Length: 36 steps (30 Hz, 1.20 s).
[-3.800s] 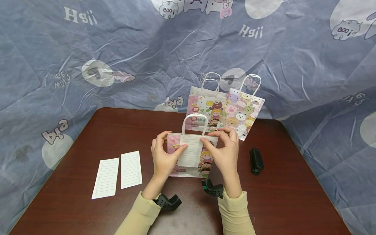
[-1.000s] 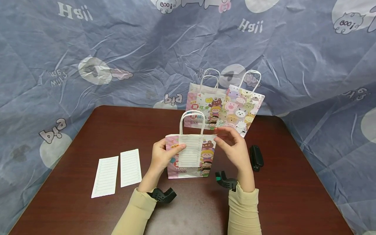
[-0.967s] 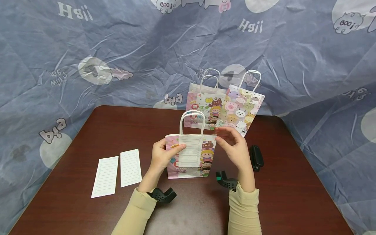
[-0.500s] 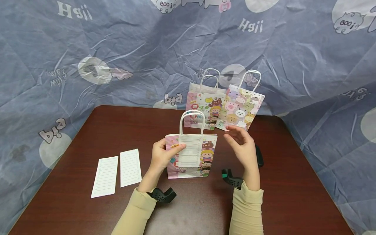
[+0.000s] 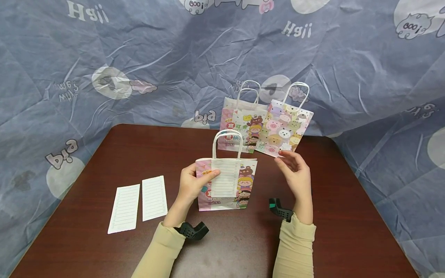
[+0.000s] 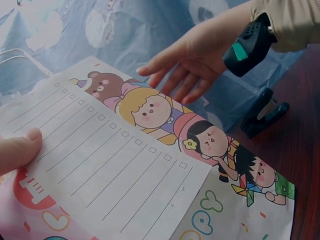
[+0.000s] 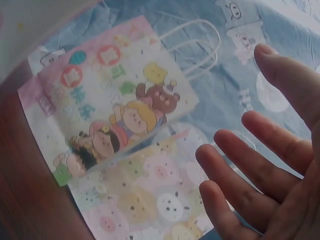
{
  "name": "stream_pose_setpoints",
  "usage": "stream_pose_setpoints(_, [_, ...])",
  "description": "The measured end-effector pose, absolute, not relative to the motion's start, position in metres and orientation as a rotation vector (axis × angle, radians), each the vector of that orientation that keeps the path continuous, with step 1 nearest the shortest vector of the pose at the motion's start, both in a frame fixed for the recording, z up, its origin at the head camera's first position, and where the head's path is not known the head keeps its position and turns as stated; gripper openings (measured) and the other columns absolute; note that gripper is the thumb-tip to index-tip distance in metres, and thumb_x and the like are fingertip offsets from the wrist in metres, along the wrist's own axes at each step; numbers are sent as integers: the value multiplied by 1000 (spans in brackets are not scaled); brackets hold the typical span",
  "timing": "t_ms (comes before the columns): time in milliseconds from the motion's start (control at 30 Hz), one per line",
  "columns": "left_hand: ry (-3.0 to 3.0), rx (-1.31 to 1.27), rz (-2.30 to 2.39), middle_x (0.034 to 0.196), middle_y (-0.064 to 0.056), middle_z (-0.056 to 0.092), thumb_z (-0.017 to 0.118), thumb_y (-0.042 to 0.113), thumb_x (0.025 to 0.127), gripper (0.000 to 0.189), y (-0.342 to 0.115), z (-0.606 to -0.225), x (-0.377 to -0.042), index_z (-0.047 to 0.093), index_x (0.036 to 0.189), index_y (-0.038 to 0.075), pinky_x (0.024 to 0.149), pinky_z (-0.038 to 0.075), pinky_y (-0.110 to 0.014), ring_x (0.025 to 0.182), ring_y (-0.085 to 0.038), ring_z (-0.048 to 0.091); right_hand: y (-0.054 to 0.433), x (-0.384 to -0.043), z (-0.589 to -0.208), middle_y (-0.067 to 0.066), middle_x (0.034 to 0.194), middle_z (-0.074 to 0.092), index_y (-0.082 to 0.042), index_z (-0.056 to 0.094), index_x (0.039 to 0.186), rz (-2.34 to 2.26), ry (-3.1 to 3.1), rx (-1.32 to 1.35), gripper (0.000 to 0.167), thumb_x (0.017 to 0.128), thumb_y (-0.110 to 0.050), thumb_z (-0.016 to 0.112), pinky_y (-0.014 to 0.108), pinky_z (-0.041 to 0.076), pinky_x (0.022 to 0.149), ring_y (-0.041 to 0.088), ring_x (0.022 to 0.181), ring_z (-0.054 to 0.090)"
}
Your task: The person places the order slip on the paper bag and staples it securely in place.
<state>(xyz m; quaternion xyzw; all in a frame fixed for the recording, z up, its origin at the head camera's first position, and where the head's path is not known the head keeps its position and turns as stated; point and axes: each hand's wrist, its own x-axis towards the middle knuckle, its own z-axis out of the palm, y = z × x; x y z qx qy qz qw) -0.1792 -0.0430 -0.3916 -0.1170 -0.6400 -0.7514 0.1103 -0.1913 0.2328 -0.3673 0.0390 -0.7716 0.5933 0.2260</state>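
Observation:
My left hand (image 5: 190, 186) pinches a small paper gift bag (image 5: 247, 181) by its left side, thumb in front. Under that thumb a lined paper slip (image 5: 225, 183) lies flat against the bag's front, below the white twisted handles. Checkboxes run along one edge of the slip (image 6: 125, 155) in the left wrist view. My right hand (image 5: 298, 175) is off to the right of the bag, fingers loosely bent and spread, with nothing in them. A black stapler (image 6: 264, 114) stands on the table beyond the bag in the left wrist view; in the head view my right hand and arm cover it.
Two more lined slips (image 5: 126, 208) (image 5: 154, 197) lie on the dark wooden table (image 5: 104, 162) at the left. At the back edge, a pink-and-white cartoon bag (image 5: 227, 146) and an animal-print bag (image 5: 285, 123) lean near the printed blue cloth (image 5: 167, 50).
My right hand has let go of the bag's upper right corner and moved right, coming in front of the stapler. The left hand keeps the bag and slip in nearly the same place.

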Motion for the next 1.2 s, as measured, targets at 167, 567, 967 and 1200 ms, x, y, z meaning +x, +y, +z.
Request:
stream_pose_setpoints(167, [-1886, -344, -2207, 85, -21, 69, 76, -2, 75, 23, -43, -392, -180, 67, 96, -9, 58, 55, -40, 67, -26, 68, 241, -194, -375, 29, 112, 59, 11, 57, 115, 1647, -2086, 53, 34, 83, 3, 67, 16, 47, 79, 3, 88, 62])
stream_pose_setpoints(567, [-1908, -334, -2195, 85, -22, 69, 76, -1, 76, 24, -43, -391, -179, 67, 96, -9, 58, 55, -41, 67, -29, 68, 258, -199, -395, 26, 109, 62, 14, 55, 115, 1681, -2022, -92, 39, 82, 2, 70, 13, 47, 74, 3, 86, 63])
stream_pose_setpoints(967, [-1891, -340, -2210, 85, -20, 69, 76, -1, 76, 24, -43, -392, -179, 67, 97, -9, 59, 55, -41, 68, -29, 68, 289, -214, -432, 3, 100, 67, 6, 61, 113, 1709, -1894, -260, 40, 78, -7, 76, 12, 47, 74, 5, 85, 63])
stream_pose_setpoints(1200, [-1892, -340, -2208, 85, -20, 69, 76, -1, 76, 24, -43, -392, -179, 67, 96, -9, 58, 55, -40, 67, -27, 69, 298, -211, -439, 3, 99, 67, 1, 64, 110, 1663, -1885, -374, 38, 77, -11, 78, 10, 46, 73, 4, 84, 62])
